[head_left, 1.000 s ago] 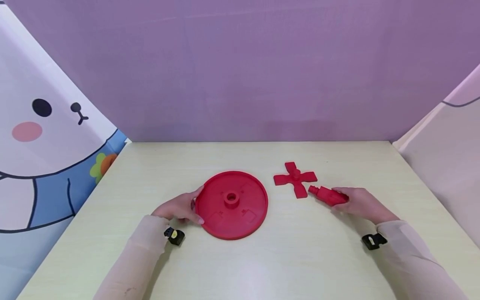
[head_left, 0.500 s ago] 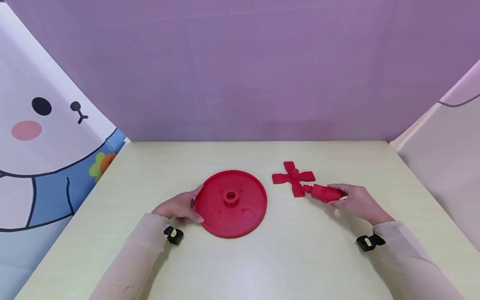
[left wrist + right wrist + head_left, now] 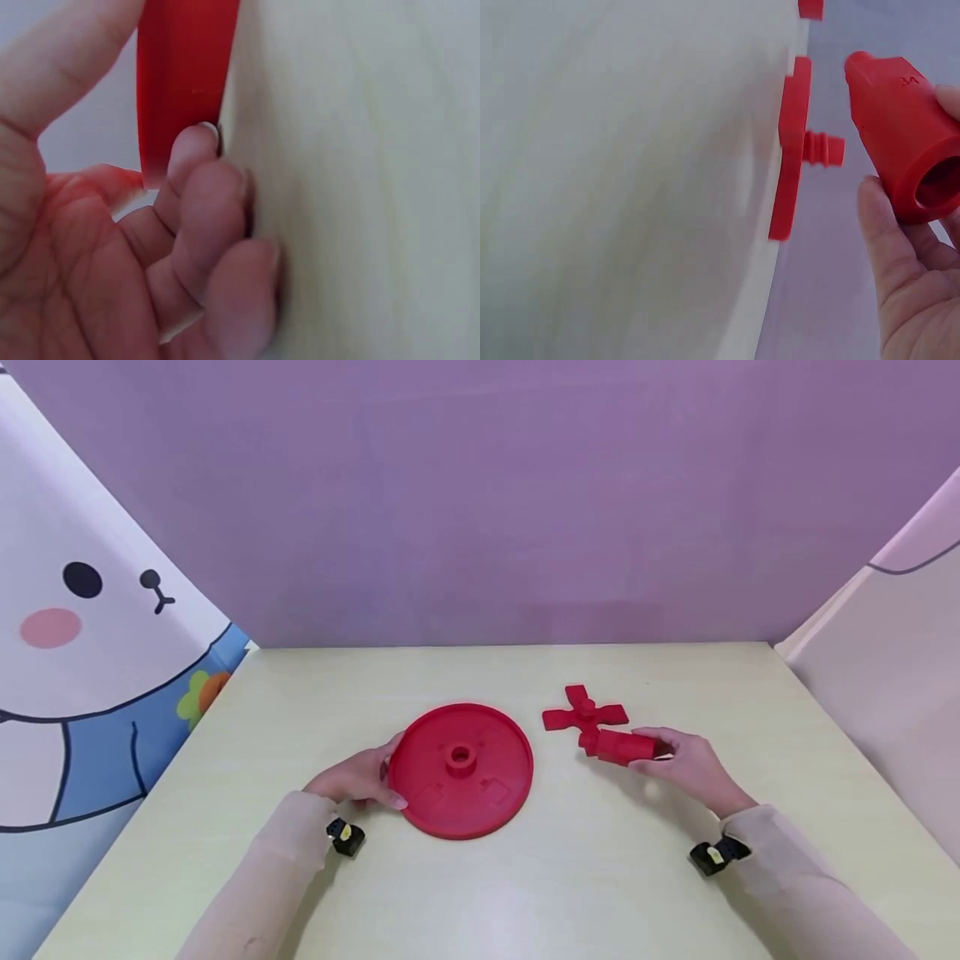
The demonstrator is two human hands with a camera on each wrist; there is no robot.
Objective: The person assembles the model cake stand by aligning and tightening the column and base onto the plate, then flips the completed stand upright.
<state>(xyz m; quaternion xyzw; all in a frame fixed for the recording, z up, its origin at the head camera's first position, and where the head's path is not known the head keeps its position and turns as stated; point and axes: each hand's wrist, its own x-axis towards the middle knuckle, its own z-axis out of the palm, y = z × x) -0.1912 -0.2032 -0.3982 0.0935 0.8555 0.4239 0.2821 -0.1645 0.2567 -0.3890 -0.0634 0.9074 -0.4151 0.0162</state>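
Since earlier, right hand [image 3: 686, 764] is carrying red connector [image 3: 624, 747] toward cross piece [image 3: 583, 714] at 11 o'clock, fingers pinching its rigid, light body; left hand [image 3: 358, 777] fingers are gripping disc [image 3: 461, 768] rim on the counter [image 3: 525, 877].

The table [image 3: 600, 877] lies bare along its near edge and across the whole far strip under the purple wall [image 3: 480, 502]. In the middle the red disc [image 3: 459, 770] takes up room, with the left hand [image 3: 358, 777] gripping its left rim. A narrow bare gap runs between the disc and the red cross piece [image 3: 583, 714] to its right. The right hand [image 3: 686, 764] holds a red tube [image 3: 621, 747] just above the cross, crowding that spot. Panels [image 3: 97, 635] close off both sides.
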